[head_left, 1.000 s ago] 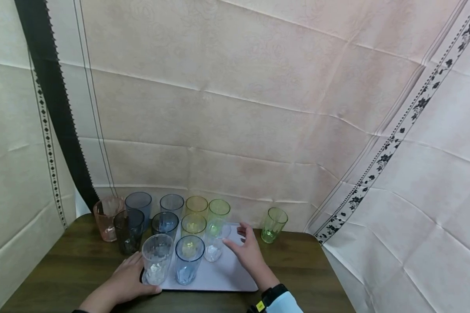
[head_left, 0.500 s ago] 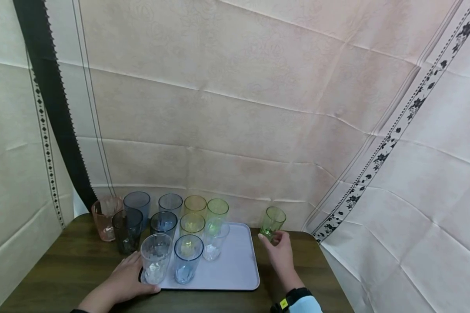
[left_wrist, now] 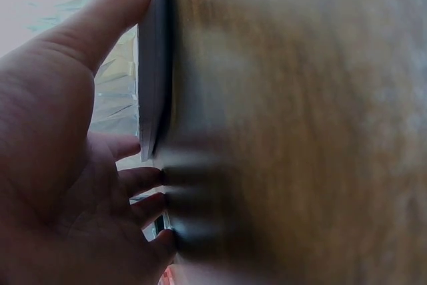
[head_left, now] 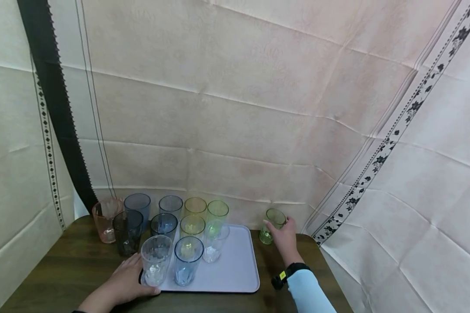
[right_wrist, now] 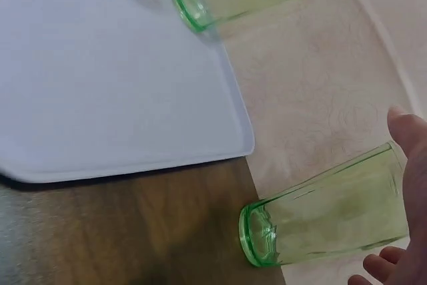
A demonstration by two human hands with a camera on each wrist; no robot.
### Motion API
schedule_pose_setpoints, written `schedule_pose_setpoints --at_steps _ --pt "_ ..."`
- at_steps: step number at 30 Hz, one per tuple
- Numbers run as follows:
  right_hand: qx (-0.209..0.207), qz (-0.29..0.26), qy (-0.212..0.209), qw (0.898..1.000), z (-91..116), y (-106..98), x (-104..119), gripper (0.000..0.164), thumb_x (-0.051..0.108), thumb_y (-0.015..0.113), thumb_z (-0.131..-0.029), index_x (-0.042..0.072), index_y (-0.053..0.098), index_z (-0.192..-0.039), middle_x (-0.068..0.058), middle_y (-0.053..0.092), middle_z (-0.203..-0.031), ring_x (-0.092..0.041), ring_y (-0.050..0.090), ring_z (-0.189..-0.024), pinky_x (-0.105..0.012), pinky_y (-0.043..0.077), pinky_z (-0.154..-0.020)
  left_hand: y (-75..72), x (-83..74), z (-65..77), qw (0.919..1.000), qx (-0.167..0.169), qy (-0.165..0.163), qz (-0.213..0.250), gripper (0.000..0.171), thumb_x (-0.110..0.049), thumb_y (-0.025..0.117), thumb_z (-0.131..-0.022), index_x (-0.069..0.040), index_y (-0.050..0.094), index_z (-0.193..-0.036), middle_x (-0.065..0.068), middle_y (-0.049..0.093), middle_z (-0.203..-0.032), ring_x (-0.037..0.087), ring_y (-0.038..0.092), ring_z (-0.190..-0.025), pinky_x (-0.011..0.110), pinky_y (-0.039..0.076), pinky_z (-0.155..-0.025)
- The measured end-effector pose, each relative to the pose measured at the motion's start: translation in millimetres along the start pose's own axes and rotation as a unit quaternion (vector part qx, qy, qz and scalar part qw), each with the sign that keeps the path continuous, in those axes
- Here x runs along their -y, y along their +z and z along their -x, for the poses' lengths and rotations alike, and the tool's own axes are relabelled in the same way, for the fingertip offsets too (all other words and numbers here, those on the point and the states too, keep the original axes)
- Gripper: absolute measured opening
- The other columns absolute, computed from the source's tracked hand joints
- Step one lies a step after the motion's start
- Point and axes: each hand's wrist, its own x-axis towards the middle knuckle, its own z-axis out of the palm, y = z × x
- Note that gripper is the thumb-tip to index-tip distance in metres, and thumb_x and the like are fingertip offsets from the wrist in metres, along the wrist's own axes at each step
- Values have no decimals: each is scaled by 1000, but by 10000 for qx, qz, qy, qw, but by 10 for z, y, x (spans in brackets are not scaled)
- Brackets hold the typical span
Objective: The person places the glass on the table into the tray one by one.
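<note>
we saw the lone green glass [head_left: 265, 237] standing upright on the wooden table [head_left: 39, 278], to the right of the white tray [head_left: 235, 269] and apart from it, near the table's far edge. its long axis ran vertically, rim up; in the right wrist view it looked laid over only because that camera was turned. the right hand [head_left: 286, 238] was plainly the nearer one, set at the glass's near right side. its thumb was to the left and its fingers to the right, so the glass's upper part lay between them. we judged that hand loosely spread and not yet gripping, since the thumb appeared clear of the wall in the wrist view, though we could not tell whether any fingertip touched.

the left hand [head_left: 123, 280] was well apart from that glass, across the tray. it gripped nothing that we could make out: its thumb rested against the tray's near edge by the left corner, its fingers spread just beside the clear glass [head_left: 156, 261].
</note>
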Motion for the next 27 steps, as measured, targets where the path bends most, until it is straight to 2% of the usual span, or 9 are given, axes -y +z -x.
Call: schedule_pose_setpoints --at_steps 2,12,19,27 --pt "54 23 -39 10000 -27 14 18 115 53 83 -99 -10 17 -168 -39 26 -169 -54 31 -157 -65 31 -129 6 5 -1 10000 2 -7 70 123 -64 96 -76 14 46 -157 42 47 -158 64 40 -148 79 34 -119" --pt "-2 119 42 9999 -223 97 -74 108 40 85 -97 -12 20 -166 -38 37 -160 -53 41 -150 -64 39 -124 6 15 0 9998 47 -79 167 125 -64 96 -76 16 45 -157 43 45 -159 65 38 -149 80 32 -119" --pt "-63 61 -10 10000 -222 112 -60 102 38 83 -99 -14 25 -163 -39 40 -157 -54 44 -147 -65 41 -122 1 14 -1 9999 60 -74 123 124 -63 96 -77 16 44 -157 42 45 -159 65 38 -149 80 32 -119" --pt "-61 78 29 9999 -146 84 -50 102 42 84 -99 -11 27 -164 -36 42 -157 -53 45 -146 -65 43 -120 18 33 2 10000 13 -39 68 124 -64 96 -76 15 45 -157 43 46 -158 65 39 -148 80 33 -118"
